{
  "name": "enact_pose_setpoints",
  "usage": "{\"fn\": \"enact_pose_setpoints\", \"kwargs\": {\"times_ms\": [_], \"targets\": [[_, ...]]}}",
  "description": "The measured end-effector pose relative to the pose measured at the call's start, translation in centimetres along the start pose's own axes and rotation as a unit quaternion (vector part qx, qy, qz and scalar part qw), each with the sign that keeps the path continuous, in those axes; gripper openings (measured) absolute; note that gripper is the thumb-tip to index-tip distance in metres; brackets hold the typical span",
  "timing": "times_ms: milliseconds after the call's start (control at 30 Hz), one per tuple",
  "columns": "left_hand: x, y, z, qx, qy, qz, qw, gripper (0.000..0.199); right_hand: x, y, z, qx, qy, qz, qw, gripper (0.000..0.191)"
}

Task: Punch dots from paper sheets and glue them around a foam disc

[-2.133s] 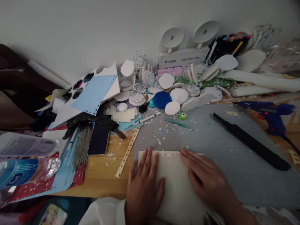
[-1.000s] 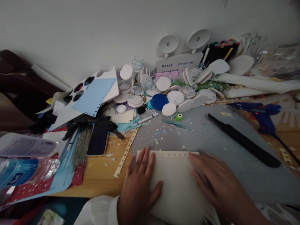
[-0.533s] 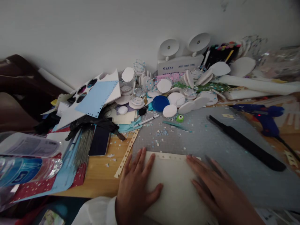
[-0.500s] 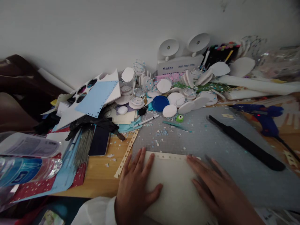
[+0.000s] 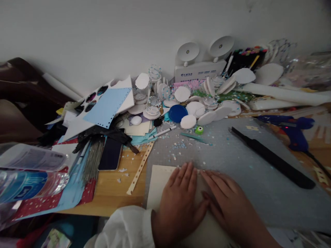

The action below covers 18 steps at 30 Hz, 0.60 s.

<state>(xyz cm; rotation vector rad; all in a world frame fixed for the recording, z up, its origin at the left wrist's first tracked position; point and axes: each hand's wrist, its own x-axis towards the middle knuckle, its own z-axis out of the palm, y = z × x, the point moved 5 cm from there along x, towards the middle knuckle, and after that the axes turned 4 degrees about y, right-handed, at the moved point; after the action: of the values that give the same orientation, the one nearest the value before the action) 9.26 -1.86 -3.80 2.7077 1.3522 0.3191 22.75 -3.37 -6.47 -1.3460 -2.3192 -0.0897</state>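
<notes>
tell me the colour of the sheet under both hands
The sheet is pale cream, clearest in the head view.

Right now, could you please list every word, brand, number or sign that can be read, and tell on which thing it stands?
No text is clear enough to quote.
White lamp box: dark blue characters, Chinese-looking, too small and blurred to read.
Blue bottle label: a pale sign, too blurred to read.
Pale label beyond it: fine print, too blurred to read.
</notes>
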Motion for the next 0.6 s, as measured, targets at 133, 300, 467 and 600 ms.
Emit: {"fn": "enact_pose_setpoints", "kwargs": {"times_ms": [133,300,467,600], "targets": [[-0.5,-0.3,0.5,-0.002,-0.015,-0.017,1.0,0.063,-0.2,0.4,0.0,-0.004,-0.014,0.016,1.0,0.047],[-3.3,-3.2,-0.5,0.051,0.008,-0.078,0.996,0.063,-0.2,0.5,0.1,-0.009,-0.015,0.034,0.999,0.048],[-5.4,-5.8,-1.4,0.124,0.016,-0.097,0.987,0.066,-0.2,0.6,-0.7,0.03,0.011,0.031,0.999,0.043],[-5.3,-7.5,-2.4,0.14,0.016,-0.078,0.987,0.06,0.1,3.2,-4.1,0.037,0.067,0.018,0.997,0.034]]}}
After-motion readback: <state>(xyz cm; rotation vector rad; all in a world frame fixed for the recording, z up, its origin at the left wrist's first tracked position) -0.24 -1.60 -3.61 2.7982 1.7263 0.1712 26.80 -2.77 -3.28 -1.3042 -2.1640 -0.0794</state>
